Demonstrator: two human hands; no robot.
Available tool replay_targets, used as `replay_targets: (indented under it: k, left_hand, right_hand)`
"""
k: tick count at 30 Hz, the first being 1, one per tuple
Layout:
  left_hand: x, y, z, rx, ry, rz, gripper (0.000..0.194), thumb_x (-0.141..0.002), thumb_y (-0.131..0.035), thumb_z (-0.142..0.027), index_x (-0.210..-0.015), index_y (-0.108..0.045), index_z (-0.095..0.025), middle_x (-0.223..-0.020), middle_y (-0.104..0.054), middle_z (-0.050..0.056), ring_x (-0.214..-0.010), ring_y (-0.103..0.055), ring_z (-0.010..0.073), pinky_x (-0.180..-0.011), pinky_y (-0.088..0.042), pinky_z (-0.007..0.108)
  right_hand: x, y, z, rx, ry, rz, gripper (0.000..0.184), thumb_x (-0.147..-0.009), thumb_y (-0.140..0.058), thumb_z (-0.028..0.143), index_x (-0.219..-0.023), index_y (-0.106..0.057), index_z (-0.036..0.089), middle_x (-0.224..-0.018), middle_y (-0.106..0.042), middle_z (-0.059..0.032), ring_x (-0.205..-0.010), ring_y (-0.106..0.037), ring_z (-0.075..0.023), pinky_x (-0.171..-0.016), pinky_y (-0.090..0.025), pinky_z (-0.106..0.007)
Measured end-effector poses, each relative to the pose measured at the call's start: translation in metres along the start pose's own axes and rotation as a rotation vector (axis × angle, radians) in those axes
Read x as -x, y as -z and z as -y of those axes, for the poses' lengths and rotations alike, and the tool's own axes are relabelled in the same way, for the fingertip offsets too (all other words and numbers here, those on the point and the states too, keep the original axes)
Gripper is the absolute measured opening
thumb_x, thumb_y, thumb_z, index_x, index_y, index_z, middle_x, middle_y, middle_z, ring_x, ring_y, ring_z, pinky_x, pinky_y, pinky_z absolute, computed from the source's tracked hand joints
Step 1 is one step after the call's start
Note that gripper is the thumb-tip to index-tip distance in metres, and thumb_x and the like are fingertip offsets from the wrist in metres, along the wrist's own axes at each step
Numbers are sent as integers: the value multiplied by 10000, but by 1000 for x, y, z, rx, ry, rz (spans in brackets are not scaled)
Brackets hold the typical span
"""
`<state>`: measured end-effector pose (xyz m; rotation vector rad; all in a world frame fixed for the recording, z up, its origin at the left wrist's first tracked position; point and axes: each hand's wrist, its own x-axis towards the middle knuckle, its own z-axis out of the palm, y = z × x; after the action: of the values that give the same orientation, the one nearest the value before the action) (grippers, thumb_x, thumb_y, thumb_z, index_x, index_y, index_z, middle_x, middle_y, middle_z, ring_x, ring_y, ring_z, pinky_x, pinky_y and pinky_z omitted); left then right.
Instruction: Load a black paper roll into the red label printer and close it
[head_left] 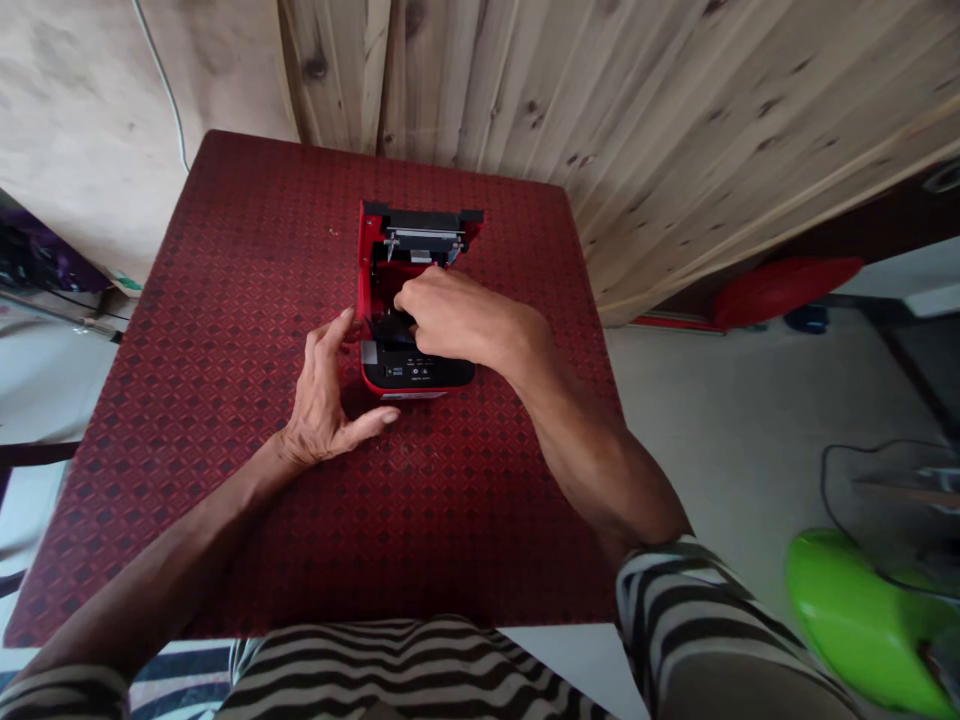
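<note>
A small red and black printer with its lid swung open stands on a table under a red patterned cloth. My left hand lies beside the printer's left side, fingers stretched out and touching its casing. My right hand reaches into the open compartment from above, fingers curled down inside it. What the fingers touch or hold inside is hidden by the hand. A row of small buttons shows on the black front panel.
Wooden plank walls rise behind the table. A white cable runs down the wall at the left. A green object and a black cord lie on the floor at the right, a red object beneath the wall.
</note>
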<state>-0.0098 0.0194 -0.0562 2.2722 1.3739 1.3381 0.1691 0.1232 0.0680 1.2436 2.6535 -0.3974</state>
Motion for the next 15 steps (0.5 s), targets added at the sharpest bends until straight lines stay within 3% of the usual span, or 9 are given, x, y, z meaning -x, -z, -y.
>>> replay_targets:
  k: [3,6,10,15]
  left_hand:
    - [-12,11,-11,21,72,11,702,-1062,-450,-654,-1603,-387,-212,-1338,-652,150,-1156,-637,290,-1018,-570,510]
    - [-30,19,-21,20,152,11,444,-1075,-536,-513,-1427,-574,-245,-1219,-697,80,-1090,-657,238,-1000,-570,455]
    - [-53,22,-20,32,222,36,356,-1006,-677,-435,-1289,-640,-221,-1094,-726,51,-976,-670,205,-919,-588,401]
    - [-71,23,-10,-23,196,171,160,-963,-678,-367,-1020,-732,-228,-969,-751,19,-955,-690,209,-949,-567,407]
  right_hand:
    - [2,1,-1,0,2,-14,345,-853,-582,-59,-1016,-835,109,-1022,-814,-186,-984,-780,-330,-829,-560,-393]
    - [3,3,2,44,-22,-29,340,-890,-581,-30,-1101,-820,89,-1110,-805,-216,-1065,-771,-359,-844,-570,-408]
    - [2,6,7,50,-91,-15,361,-925,-560,-17,-1165,-806,94,-1104,-804,-207,-1067,-775,-350,-840,-579,-404]
    - [-6,4,0,25,-93,15,394,-934,-531,-17,-1186,-802,118,-1161,-799,-190,-1140,-762,-345,-900,-582,-413]
